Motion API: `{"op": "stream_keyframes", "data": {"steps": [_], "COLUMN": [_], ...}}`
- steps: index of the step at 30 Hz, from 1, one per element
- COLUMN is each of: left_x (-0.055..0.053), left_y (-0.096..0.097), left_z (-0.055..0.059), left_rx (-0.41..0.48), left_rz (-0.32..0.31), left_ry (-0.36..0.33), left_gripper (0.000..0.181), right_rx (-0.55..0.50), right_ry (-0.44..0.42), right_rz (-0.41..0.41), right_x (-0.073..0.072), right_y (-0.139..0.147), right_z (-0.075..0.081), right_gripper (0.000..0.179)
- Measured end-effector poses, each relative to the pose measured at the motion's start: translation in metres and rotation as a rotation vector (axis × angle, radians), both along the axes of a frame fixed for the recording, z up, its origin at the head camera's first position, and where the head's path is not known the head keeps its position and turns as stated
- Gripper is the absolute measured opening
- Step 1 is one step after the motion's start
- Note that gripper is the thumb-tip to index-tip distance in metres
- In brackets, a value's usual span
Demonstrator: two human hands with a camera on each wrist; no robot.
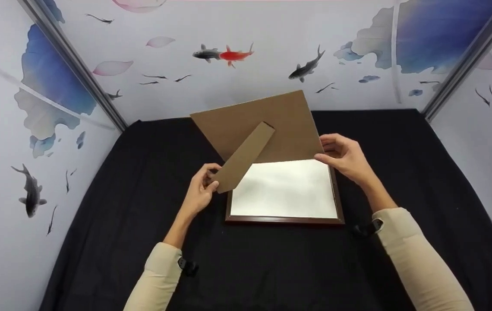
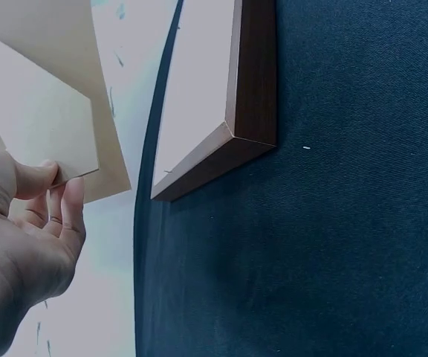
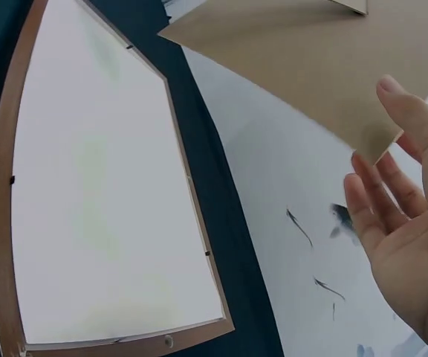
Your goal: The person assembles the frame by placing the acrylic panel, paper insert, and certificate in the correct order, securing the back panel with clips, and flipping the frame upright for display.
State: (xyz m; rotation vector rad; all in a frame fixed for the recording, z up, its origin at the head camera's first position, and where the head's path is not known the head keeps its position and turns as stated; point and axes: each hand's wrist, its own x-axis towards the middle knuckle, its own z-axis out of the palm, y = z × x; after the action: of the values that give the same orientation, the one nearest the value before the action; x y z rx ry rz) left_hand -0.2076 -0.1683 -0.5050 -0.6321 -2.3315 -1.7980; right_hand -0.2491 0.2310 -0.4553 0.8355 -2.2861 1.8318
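Observation:
A brown picture-frame backing board (image 1: 280, 108) is held up, tilted, over the far part of a dark wooden picture frame (image 1: 285, 220). The stand leg (image 1: 246, 157) swings out from the board's back. My left hand (image 1: 198, 192) pinches the free end of this leg between thumb and fingers. At the board's lower right corner, my right hand (image 1: 345, 157) holds the edge, thumb on the near side and fingers behind. The frame lies back up on the black cloth, with a white sheet (image 3: 110, 193) filling it. Small dark tabs (image 3: 206, 253) show along its inner edge.
Black cloth (image 1: 272, 268) covers the table. White panels printed with fish (image 1: 235, 55) and blue patches stand at the back and both sides, joined by metal posts (image 1: 470, 60). A dark band with a small device (image 1: 187, 265) sits on each wrist.

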Motion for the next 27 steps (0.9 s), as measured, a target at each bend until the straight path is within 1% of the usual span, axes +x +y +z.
{"op": "stream_keyframes", "data": {"steps": [3,6,9,12,16,18,20,22,24,27], "left_x": [0.000,0.001,0.000,-0.001,-0.004,-0.004,-0.004,-0.002,-0.001,0.000], "left_y": [0.002,0.003,0.004,0.005,0.007,0.008,0.009,0.009,0.009,0.011], "left_z": [0.003,0.006,0.009,0.012,0.018,0.020,0.021,0.022,0.021,0.021], "left_rx": [-0.010,-0.025,-0.028,0.012,0.078,0.077,0.065,0.041,0.023,0.005], "left_rz": [-0.013,-0.010,0.012,0.031,0.034,0.032,0.017,-0.011,-0.052,-0.117], "left_ry": [0.003,0.013,0.027,0.034,0.029,0.020,0.004,-0.013,-0.033,-0.064], "left_gripper": [0.041,0.040,0.040,0.039,0.035,0.034,0.033,0.033,0.033,0.033], "right_rx": [0.035,0.063,0.045,0.023,-0.023,-0.057,-0.087,-0.110,-0.132,-0.190], "right_ry": [0.063,0.099,0.089,0.061,0.002,-0.041,-0.091,-0.145,-0.208,-0.300], "right_rz": [-0.055,-0.104,-0.115,-0.125,-0.130,-0.123,-0.117,-0.111,-0.108,-0.081], "right_x": [0.003,0.006,0.009,0.013,0.018,0.018,0.017,0.017,0.019,0.026], "right_y": [0.000,0.000,0.000,0.003,0.008,0.012,0.018,0.025,0.031,0.040], "right_z": [-0.002,-0.005,-0.008,-0.012,-0.021,-0.031,-0.044,-0.057,-0.070,-0.082], "right_gripper": [0.021,0.011,0.010,0.011,0.013,0.013,0.014,0.016,0.019,0.023]}}
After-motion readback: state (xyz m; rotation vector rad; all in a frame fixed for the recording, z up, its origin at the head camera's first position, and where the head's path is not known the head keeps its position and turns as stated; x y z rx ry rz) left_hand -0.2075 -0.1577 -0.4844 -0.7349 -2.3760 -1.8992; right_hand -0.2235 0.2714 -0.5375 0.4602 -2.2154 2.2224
